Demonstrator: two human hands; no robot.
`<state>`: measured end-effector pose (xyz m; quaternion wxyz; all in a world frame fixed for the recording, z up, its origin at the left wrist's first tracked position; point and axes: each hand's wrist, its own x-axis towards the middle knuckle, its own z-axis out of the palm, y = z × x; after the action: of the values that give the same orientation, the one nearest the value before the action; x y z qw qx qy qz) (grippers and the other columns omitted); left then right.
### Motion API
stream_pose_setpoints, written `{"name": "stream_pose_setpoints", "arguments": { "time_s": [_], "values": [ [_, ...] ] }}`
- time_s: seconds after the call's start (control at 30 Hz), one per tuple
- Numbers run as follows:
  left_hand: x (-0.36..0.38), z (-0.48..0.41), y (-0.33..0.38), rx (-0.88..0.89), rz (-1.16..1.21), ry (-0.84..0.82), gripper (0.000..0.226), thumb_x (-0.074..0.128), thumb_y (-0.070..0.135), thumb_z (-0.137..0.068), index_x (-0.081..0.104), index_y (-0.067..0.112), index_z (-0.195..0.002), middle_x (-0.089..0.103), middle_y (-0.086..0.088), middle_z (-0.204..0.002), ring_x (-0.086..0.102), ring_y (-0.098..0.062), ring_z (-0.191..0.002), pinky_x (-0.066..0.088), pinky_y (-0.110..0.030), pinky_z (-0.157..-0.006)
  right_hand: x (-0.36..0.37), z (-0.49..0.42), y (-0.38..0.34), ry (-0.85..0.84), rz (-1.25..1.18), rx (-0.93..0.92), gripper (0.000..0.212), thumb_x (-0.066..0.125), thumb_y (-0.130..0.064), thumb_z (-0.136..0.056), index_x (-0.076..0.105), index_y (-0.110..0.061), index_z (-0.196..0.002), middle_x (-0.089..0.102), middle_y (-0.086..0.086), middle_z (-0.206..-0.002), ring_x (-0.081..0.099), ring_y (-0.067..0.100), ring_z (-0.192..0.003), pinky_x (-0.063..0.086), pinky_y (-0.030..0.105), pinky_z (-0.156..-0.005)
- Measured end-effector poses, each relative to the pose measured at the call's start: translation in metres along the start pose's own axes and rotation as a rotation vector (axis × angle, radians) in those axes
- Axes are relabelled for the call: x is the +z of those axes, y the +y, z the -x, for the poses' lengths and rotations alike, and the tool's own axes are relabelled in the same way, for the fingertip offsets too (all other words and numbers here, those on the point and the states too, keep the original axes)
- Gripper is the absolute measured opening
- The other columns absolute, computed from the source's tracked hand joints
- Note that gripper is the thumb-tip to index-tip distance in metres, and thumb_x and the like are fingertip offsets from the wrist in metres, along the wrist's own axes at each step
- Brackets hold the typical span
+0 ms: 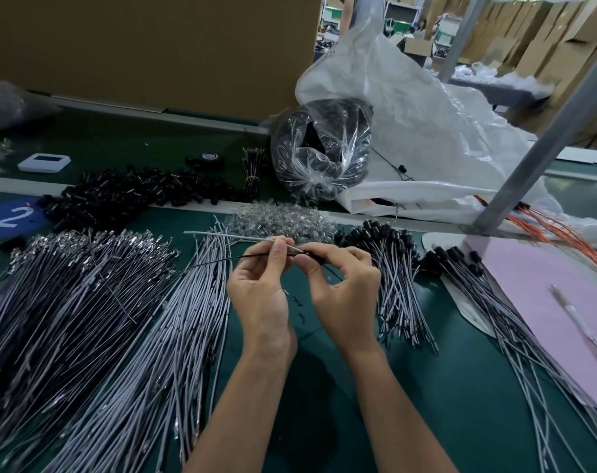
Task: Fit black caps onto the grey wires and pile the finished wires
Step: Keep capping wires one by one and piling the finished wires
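Green matting covers the bench, and I watch it from above. At the centre, the fingertips of the left hand pinch a grey wire close to its end, along with a thin black wire. Both trail off toward 9 o'clock. The right hand curls round and pinches a black cap where the wire ends arrive. I cannot tell whether the tips are inside the cap yet.

I judge this to be the seating push. I would hold the left pinch near the tips so the wires do not buckle, and line the cap's mouth up with them. Then I would press straight along the wires, not at an angle, and give a light tug to check the hold.

The finished pile lies just beside the right hand at 3 o'clock, capped heads toward 12, so the wire should go down the same way round. The uncapped grey wires fan out at 8 o'clock, and the loose caps are heaped at 10 o'clock.
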<state>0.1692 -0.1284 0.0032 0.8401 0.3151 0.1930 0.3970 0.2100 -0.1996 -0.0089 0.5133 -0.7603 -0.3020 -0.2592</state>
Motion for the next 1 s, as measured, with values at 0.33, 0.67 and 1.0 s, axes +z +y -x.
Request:
{"name": "stream_pose_setpoints", "arguments": {
  "time_s": [0.33,0.67,1.0],
  "values": [
    [-0.007,-0.014,0.013,-0.048,0.100,0.116,0.013,0.056,0.011,-0.096,0.062,0.014,-0.085,0.072,0.002,-0.075,0.069,-0.010,-0.076,0.057,-0.024,-0.069,-0.006,-0.002,0.006,-0.126,-0.139,0.098,0.014,0.073,-0.011,-0.086,0.074,-0.017,-0.098,0.073,-0.009,-0.080,0.068,0.004,-0.072,0.058,0.036,-0.071],
    [-0.008,-0.008,0.001,-0.129,0.001,-0.089,0.011,0.061,0.004,-0.091,0.067,0.002,-0.100,0.074,-0.011,-0.093,0.070,-0.020,-0.088,0.058,-0.027,-0.081,-0.007,-0.005,0.009,-0.126,-0.119,0.087,0.001,0.070,-0.011,-0.088,0.072,-0.011,-0.088,0.069,-0.009,-0.076,0.064,0.006,-0.069,0.049,0.014,-0.067],
    [-0.009,-0.005,-0.006,-0.146,-0.083,-0.082,0.036,0.071,0.022,-0.076,0.069,-0.005,-0.100,0.074,-0.015,-0.086,0.072,-0.021,-0.079,0.058,-0.024,-0.074,-0.007,-0.004,0.012,-0.136,-0.046,0.046,0.007,0.065,-0.010,-0.091,0.068,-0.009,-0.086,0.065,-0.006,-0.079,0.059,0.007,-0.071,0.047,0.017,-0.066]
  ]
}}
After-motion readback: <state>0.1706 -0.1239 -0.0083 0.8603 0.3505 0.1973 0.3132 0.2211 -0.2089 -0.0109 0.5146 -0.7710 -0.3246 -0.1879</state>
